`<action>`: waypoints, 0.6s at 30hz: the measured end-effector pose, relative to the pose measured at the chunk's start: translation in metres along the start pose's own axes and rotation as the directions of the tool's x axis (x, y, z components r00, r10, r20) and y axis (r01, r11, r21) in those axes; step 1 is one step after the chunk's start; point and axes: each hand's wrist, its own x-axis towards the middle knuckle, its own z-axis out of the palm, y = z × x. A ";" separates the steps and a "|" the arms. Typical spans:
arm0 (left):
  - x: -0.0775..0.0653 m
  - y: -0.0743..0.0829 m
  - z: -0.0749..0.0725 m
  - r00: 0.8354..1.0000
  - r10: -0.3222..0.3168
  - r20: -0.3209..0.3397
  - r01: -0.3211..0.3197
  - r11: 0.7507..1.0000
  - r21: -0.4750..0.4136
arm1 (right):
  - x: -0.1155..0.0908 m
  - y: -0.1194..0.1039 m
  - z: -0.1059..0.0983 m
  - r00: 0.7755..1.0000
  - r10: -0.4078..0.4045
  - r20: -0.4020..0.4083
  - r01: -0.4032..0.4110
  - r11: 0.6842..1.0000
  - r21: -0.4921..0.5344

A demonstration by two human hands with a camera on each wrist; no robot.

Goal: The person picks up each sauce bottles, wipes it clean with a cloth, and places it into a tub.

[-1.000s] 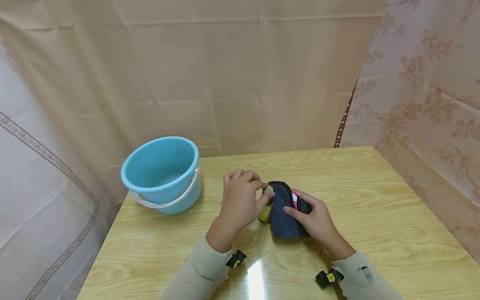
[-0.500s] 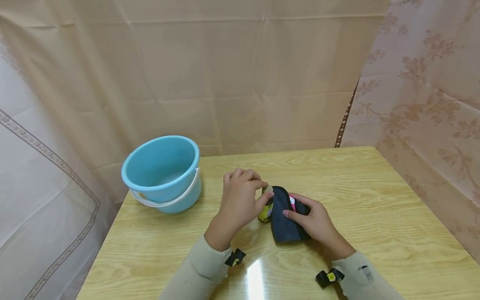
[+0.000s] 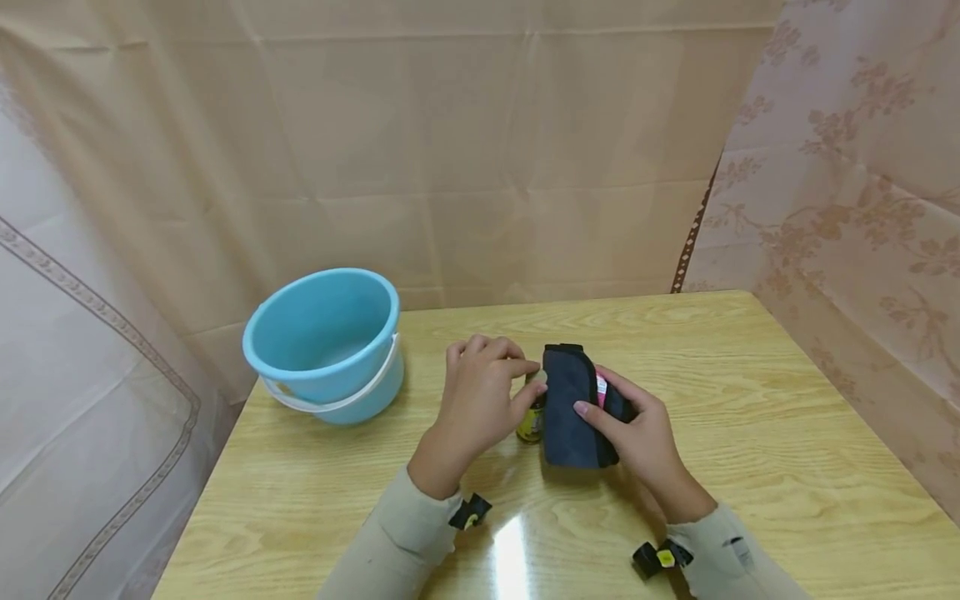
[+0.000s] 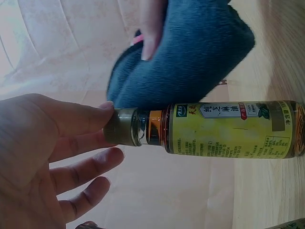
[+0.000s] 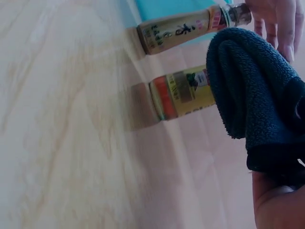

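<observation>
My left hand [image 3: 480,400] pinches the cap of a small sesame oil bottle [image 4: 231,129] between thumb and forefinger. That bottle stands upright on the table, its label yellow with Chinese print. A folded dark blue cloth [image 3: 573,408] with dark edging and a pink and white tag is gripped in my right hand [image 3: 637,429], thumb on the near face. The cloth is right beside the bottle; in the right wrist view it hides the bottle's upper part. A second bottle [image 5: 178,31] with a pale label shows there beyond the first; in the head view my left hand hides it.
A light blue bucket [image 3: 322,377] with a white handle stands at the table's back left. The wooden table [image 3: 750,433] extends to the right of my hands. Beige curtain [image 3: 480,167] hangs behind it, with patterned cloth at both sides.
The cloth in my right hand dips slightly toward me, then rises and moves away from me beside the bottle. My left hand stays at the cap.
</observation>
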 end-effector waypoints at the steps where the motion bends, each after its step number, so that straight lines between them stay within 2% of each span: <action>1: 0.000 0.000 0.000 1.000 0.002 0.003 -0.002 1.000 0.001 | -0.001 -0.001 0.000 1.000 -0.006 -0.007 0.006 1.000 0.011; 6: 0.001 0.001 -0.001 1.000 0.002 0.017 -0.002 1.000 0.006 | -0.001 -0.001 0.002 1.000 -0.019 -0.011 0.020 0.999 0.030; 18: 0.000 0.000 -0.001 1.000 -0.007 0.026 0.007 1.000 0.007 | 0.005 0.011 0.003 0.997 0.031 0.071 -0.030 0.999 -0.009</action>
